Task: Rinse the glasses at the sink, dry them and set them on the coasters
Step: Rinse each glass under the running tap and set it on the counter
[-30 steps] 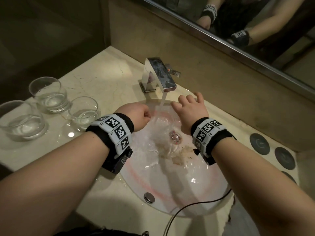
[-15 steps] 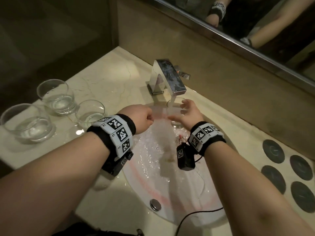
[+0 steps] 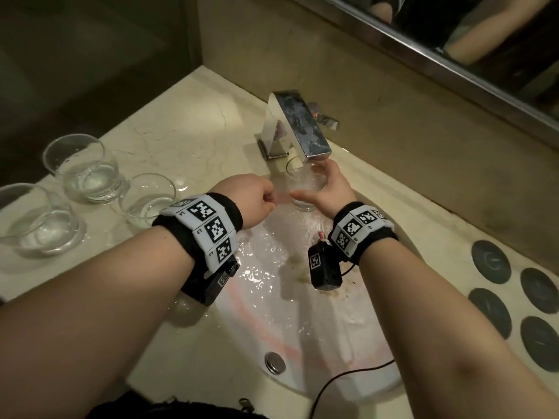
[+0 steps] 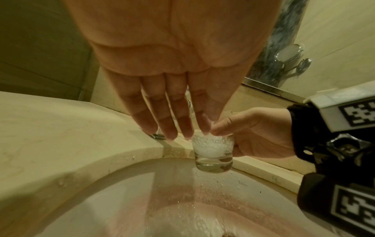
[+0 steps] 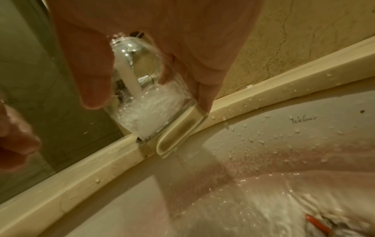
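My right hand (image 3: 328,190) grips a small clear glass (image 3: 304,189) upright under the running faucet (image 3: 299,128). Water foams inside the glass (image 4: 212,150) and spills over into the sink (image 3: 272,322). In the right wrist view the thumb and fingers wrap the glass (image 5: 154,109). My left hand (image 3: 251,198) hovers just left of the glass and holds nothing; its straight fingers (image 4: 168,115) point down near the rim. Three more glasses (image 3: 81,167) (image 3: 148,198) (image 3: 36,222) with a little water in them stand on the counter at the left. Several dark round coasters (image 3: 490,261) lie at the right.
The marble counter (image 3: 181,131) is wet around the glasses. A wall and a mirror (image 3: 453,40) close off the back. A black cable (image 3: 348,373) hangs over the sink's front rim beside the overflow cap (image 3: 274,361).
My right hand has turned from palm down over the basin to holding the glass upright under the stream. The left hand has stayed in place beside it.
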Demonstrator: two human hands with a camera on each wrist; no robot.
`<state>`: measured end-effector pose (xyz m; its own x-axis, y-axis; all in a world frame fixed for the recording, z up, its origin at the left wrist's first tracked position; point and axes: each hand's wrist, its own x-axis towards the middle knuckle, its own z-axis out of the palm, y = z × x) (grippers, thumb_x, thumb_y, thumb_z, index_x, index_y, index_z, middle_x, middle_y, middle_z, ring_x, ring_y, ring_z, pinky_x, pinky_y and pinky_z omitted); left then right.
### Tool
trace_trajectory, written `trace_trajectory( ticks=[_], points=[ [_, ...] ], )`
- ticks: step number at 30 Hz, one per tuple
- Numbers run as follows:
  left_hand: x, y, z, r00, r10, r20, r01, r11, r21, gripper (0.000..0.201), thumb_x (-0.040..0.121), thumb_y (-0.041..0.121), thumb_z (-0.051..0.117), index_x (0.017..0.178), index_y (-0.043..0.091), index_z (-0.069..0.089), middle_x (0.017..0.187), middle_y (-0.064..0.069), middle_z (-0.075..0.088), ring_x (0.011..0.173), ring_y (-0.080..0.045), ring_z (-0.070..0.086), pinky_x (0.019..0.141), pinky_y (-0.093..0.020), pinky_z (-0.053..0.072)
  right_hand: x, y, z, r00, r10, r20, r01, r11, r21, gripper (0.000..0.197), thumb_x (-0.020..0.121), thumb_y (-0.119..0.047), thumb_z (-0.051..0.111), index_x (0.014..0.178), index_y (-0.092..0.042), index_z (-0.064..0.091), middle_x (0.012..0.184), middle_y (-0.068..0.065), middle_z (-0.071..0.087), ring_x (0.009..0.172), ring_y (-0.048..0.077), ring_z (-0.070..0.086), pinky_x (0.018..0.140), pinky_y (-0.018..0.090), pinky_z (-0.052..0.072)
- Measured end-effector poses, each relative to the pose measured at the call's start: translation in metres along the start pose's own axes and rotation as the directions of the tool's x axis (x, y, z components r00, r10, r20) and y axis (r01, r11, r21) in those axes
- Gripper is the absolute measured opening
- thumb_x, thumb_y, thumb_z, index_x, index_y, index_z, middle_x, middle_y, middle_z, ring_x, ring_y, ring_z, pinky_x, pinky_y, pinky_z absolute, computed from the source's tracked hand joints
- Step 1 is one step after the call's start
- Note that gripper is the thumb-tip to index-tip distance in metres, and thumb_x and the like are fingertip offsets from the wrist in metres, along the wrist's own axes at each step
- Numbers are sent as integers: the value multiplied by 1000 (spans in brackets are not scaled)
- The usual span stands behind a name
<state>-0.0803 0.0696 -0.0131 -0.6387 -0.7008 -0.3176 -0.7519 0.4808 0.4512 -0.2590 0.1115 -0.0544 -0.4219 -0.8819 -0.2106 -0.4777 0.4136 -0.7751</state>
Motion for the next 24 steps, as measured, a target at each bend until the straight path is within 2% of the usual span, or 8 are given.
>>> trace_trajectory(
  ticks=[8,12,15,19,22,24],
  points=[
    [-1,-4,-1,1000,-9,-10,9,1000,-23,21,95,28,50,109,22,64,113,1,63,103,-18,58,83,-29,44,-2,0,3,1000,-23,15,24,999,-45,80,67,-29,84,133,-18,39,120,-7,48,109,8,45,89,20,33],
    [-1,-3,-4,1000,-11,-21,10,1000,-26,21,95,28,50,109,22,64,112,1,63,103,-18,58,80,-27,42,-3,1,1,1000,-21,16,22,999,-35,86,67,-28,84,137,-17,36,131,-3,47,112,5,42,90,18,31],
    [-2,-2,-4,1000,-11,-28,11,1000,-18,20,95,28,50,109,22,64,112,1,63,103,-18,58,80,-27,42,-4,2,0,1000,-23,1,23,1000,-16,87,66,-27,85,137,-17,36,134,0,48,118,11,45,93,20,32],
    [-5,-2,-4,999,-14,-30,14,1000,-13,20,95,27,50,109,22,64,112,2,62,104,-18,57,79,-27,41,-6,4,-5,999,-39,-11,39,999,21,85,66,-25,84,136,-17,36,127,-3,47,115,10,46,91,19,33],
    [-8,-2,-4,1000,-17,-22,17,1000,-10,21,95,28,50,110,22,64,113,1,62,104,-18,57,78,-26,39,-10,6,-10,998,-57,-4,57,998,-14,86,65,-25,85,136,-18,36,130,-3,44,117,11,43,94,19,34],
    [-11,-2,-4,1000,-10,-18,10,1000,-7,22,95,27,50,111,21,64,114,1,62,105,-18,57,80,-26,41,-14,9,-15,998,-63,14,64,997,-53,87,64,-25,85,135,-19,36,133,1,43,117,15,45,89,15,38]
  ],
)
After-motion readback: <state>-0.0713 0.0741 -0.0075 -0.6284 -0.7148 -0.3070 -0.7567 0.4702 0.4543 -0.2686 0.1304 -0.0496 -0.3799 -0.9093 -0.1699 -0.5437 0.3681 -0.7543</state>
